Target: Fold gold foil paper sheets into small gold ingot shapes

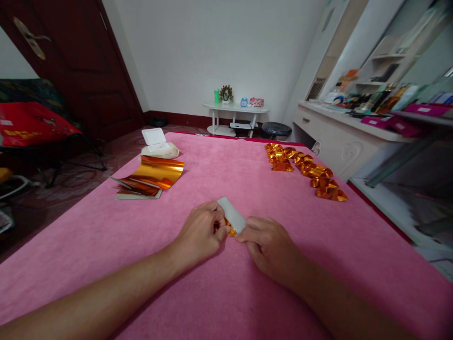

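Between my hands lies a folded piece of gold foil paper, its pale grey back facing up and a shiny gold edge showing nearest me. My left hand pinches its left end with thumb and fingers. At the right end, my right hand grips the corner between thumb and forefinger. Loose gold foil sheets are stacked at the left, the top one curling up. Several folded gold foil pieces sit in rows at the right.
Behind the sheets stands an open white packet. Pink cloth covers the surface. Past its far edge are a small white table and a round stool. A cluttered white dresser stands at the right, a chair with a red bag at the left.
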